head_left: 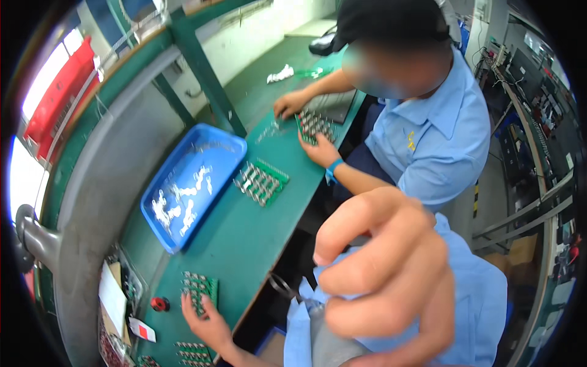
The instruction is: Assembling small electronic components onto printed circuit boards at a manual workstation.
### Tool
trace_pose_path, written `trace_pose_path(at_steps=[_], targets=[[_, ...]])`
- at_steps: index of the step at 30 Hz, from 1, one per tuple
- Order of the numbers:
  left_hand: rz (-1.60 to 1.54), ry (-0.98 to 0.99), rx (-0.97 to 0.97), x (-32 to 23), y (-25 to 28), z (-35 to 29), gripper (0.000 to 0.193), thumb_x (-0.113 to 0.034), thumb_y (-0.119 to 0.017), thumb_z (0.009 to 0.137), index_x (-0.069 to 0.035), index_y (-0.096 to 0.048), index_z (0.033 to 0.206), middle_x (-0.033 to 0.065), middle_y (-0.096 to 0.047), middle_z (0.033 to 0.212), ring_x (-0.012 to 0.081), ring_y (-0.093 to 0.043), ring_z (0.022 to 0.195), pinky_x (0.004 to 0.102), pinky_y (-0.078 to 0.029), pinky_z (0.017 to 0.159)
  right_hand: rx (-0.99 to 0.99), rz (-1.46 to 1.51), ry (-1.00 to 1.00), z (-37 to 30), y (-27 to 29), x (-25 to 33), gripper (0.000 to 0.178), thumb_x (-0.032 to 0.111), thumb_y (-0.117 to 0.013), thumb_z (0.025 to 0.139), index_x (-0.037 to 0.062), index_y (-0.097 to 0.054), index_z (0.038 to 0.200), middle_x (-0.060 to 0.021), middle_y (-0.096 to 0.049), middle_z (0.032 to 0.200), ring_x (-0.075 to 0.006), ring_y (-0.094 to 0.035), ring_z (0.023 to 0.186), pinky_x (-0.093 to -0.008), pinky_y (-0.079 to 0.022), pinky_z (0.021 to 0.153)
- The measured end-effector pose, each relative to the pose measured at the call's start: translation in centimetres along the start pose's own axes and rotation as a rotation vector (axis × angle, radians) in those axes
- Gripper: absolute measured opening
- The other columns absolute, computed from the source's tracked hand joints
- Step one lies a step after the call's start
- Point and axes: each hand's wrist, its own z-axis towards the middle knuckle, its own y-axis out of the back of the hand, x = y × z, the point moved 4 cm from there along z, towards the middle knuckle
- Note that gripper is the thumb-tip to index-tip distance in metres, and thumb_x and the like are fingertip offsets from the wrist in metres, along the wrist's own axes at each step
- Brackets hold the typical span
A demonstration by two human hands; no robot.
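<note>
Green bench (pixel 244 232) | left hand (pixel 205 321) on circuit board (pixel 199 287) | right hand (pixel 385 269) raised, apart

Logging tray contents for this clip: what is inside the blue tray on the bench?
The blue tray holds scattered small white parts, too small to identify. Nothing covers it; much of its floor shows bare.

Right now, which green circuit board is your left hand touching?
The board at the near end of the bench, under the left hand; the others lie farther along, by the blue tray.

Right hand (pixel 382 269) blurred, close to lens; tray (pixel 223 144) parts too small to tell.
</note>
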Motion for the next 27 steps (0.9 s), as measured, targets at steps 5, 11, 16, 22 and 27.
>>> trace_pose_path(at_steps=[5,11,16,22,27], targets=[[0.381,0.014,-0.164,11.3,2.7,3.4,0.052,-0.035,-0.062,0.110,0.004,-0.064,0.143,0.0228,-0.067,0.146,0.0395,-0.064,0.130,0.0439,-0.054,0.105,0.193,0.080,-0.494,-9.4,-3.9,-5.8,0.029,-0.003,-0.064,0.088,0.0100,-0.070,0.113,-0.0077,-0.063,0.111,-0.0271,-0.058,0.090,-0.0385,-0.048,0.084],[0.371,0.258,0.055,13.5,3.8,4.2,0.057,-0.042,-0.055,0.113,0.006,-0.065,0.140,0.0227,-0.073,0.133,0.0398,-0.069,0.118,0.0425,-0.053,0.105,0.394,-0.019,-0.740,-26.2,-15.5,-9.8,0.022,0.002,-0.063,0.087,0.0127,-0.074,0.103,-0.0074,-0.063,0.105,-0.0307,-0.062,0.091,-0.0395,-0.051,0.085],[0.298,0.237,0.076,9.0,4.3,2.1,0.056,-0.039,-0.062,0.110,0.002,-0.061,0.148,0.0262,-0.075,0.126,0.0384,-0.074,0.113,0.0432,-0.057,0.099,0.403,-0.205,-0.788,-28.5,-18.5,-10.7,0.012,0.008,-0.064,0.078,0.0150,-0.069,0.086,-0.0072,-0.065,0.098,-0.0291,-0.063,0.090,-0.0433,-0.048,0.089],[0.150,0.366,0.147,5.2,3.3,0.6,0.058,-0.029,-0.071,0.105,0.007,-0.058,0.149,0.0172,-0.078,0.111,0.0228,-0.071,0.090,0.0334,-0.057,0.087,0.492,-0.333,-0.834,-26.2,-16.3,-9.8,0.030,0.002,-0.070,0.083,0.0112,-0.076,0.111,-0.0028,-0.068,0.107,-0.0229,-0.062,0.095,-0.0397,-0.046,0.101],[0.274,0.344,0.279,3.0,2.6,-0.6,0.055,-0.025,-0.072,0.104,0.007,-0.060,0.147,0.0142,-0.077,0.105,0.0200,-0.068,0.084,0.0318,-0.056,0.084,0.545,-0.205,-0.875,-26.5,-16.4,-10.6,0.028,0.001,-0.070,0.083,0.0097,-0.076,0.109,-0.0025,-0.066,0.106,-0.0224,-0.061,0.094,-0.0386,-0.046,0.101]])
